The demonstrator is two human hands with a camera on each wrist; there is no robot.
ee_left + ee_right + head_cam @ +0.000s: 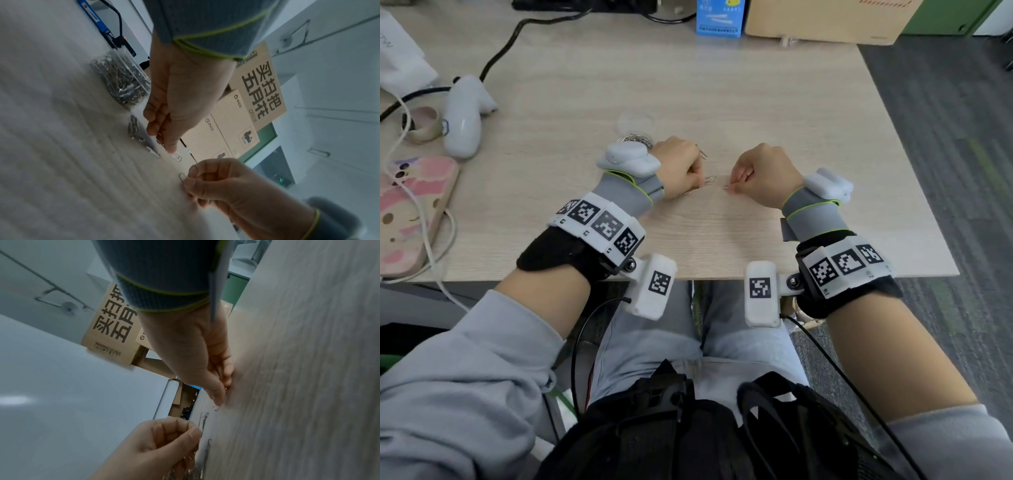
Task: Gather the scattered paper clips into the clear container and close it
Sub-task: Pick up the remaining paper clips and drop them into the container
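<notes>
Side by side near the wooden desk's (pixel 722 85) near edge, left hand (pixel 681 168) and right hand (pixel 763 174) each pinch a silver wire paper clip (pixel 182 176); the clip-filled clear plastic container (pixel 121 81) stands just beyond, left

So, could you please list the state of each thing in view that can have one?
clear container: upright, uncovered, holding many clips
lid: off, flat on the table behind the container
loose paper clips: lying on the table
left hand: pinching a clip
right hand: pinching a clip at the table
</notes>
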